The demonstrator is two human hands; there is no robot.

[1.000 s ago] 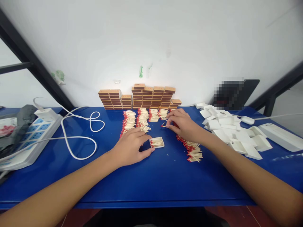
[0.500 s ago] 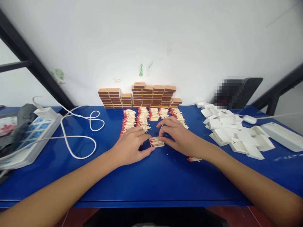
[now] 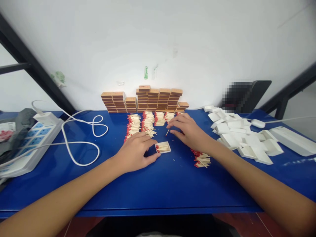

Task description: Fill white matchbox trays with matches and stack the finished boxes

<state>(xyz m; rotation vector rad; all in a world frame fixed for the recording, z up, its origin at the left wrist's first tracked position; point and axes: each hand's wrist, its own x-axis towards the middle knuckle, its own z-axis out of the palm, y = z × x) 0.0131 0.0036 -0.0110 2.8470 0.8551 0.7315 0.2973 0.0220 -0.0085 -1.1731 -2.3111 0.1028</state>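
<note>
My left hand (image 3: 135, 152) rests on the blue table (image 3: 153, 187), thumb and fingers closed against the left side of a small white matchbox tray (image 3: 163, 147) holding a few red-tipped matches. My right hand (image 3: 190, 131) hovers just behind and right of the tray, fingers curled over the row of matches (image 3: 201, 158), with a single match (image 3: 167, 132) at its fingertips. More rows of matches (image 3: 142, 123) lie behind the tray. Stacks of brown matchboxes (image 3: 145, 100) stand against the wall.
A heap of white empty trays (image 3: 243, 136) lies at the right, with a white flat device (image 3: 292, 141) beyond it. A power strip (image 3: 29, 141) and a looped white cable (image 3: 81, 138) occupy the left. A dark pixelated object (image 3: 243, 95) stands at the back right.
My right hand went from the match rows to the tray, then drew back toward the rows again, now with one match at its fingertips. My left hand stayed at the tray.
</note>
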